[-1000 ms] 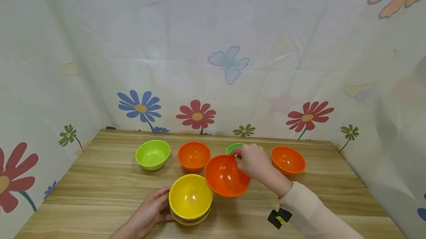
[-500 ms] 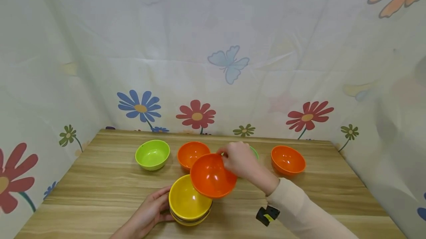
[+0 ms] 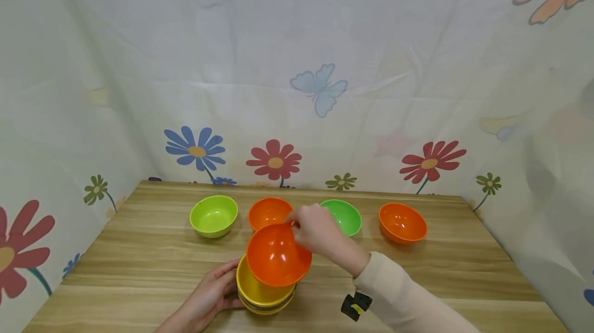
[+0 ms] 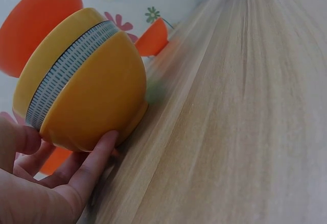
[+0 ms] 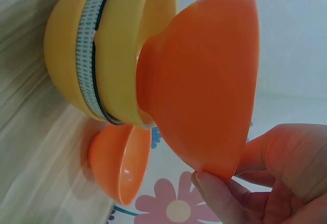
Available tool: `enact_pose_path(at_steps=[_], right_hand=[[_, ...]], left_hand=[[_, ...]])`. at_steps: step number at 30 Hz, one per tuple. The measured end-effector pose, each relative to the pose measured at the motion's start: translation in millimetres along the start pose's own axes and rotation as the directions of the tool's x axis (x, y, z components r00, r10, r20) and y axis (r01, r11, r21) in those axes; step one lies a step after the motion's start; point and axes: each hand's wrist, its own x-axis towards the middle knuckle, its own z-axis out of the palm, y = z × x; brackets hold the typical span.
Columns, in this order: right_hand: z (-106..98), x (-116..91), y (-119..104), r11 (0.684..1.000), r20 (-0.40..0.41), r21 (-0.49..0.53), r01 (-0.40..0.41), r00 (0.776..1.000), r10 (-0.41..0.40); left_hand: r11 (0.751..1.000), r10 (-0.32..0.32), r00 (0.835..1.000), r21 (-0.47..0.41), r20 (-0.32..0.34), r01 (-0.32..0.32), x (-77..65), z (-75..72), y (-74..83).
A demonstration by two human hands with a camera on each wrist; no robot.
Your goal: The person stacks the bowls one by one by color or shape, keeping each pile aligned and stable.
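My right hand [image 3: 320,232] pinches the rim of an orange bowl [image 3: 278,258] between thumb and fingers. That bowl is tilted over a stack of bowls; in the right wrist view its foot overlaps the mouth of the top yellow bowl [image 5: 122,55]. Between that one and the lower yellow bowl [image 4: 104,89] shows a patterned bowl [image 5: 88,55], a pale band with small dark marks and a dark rim. From the left, my left hand [image 3: 213,292] cups the stack, with the thumb near the upper rims and fingers against the lower yellow bowl.
Along the back of the wooden table [image 3: 139,250] stand a lime green bowl [image 3: 213,217], a second orange bowl [image 3: 269,212] partly hidden by the held one, a green bowl [image 3: 345,217] partly behind my right hand, and an orange bowl [image 3: 402,223]. A flower-printed cloth [image 3: 260,90] hangs behind.
My right hand has carried the orange bowl leftward, from beside the stack to over it. The green bowl at the back is more exposed. My left hand has stayed on the stack.
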Motion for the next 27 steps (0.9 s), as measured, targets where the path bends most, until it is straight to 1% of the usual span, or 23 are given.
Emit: enact_pose_path(at_steps=[7, 15, 24, 27], right_hand=[[11.0, 0.1, -2.2, 1.000, 0.000, 0.001, 0.030, 1.000, -0.030], [23.3, 0.8, -2.4, 0.999, -0.013, -0.024, 0.049, 0.999, -0.049], [28.5, 0.3, -6.2, 0.999, -0.021, -0.013, 0.035, 0.999, -0.036], [29.3, 0.0, -6.7, 0.999, -0.029, -0.011, 0.044, 0.999, -0.044]], left_hand=[[1.000, -0.008, 1.000, 0.002, -0.008, 0.008, -0.1, -1.0, -0.8], [1.000, 0.010, 1.000, -0.005, 0.008, -0.010, 1.0, 0.9, -0.5], [1.000, 0.012, 1.000, -0.017, 0.001, -0.012, 0.7, 1.6, -0.3], [1.000, 0.010, 1.000, -0.019, 0.001, -0.010, 0.6, 1.7, -0.2]])
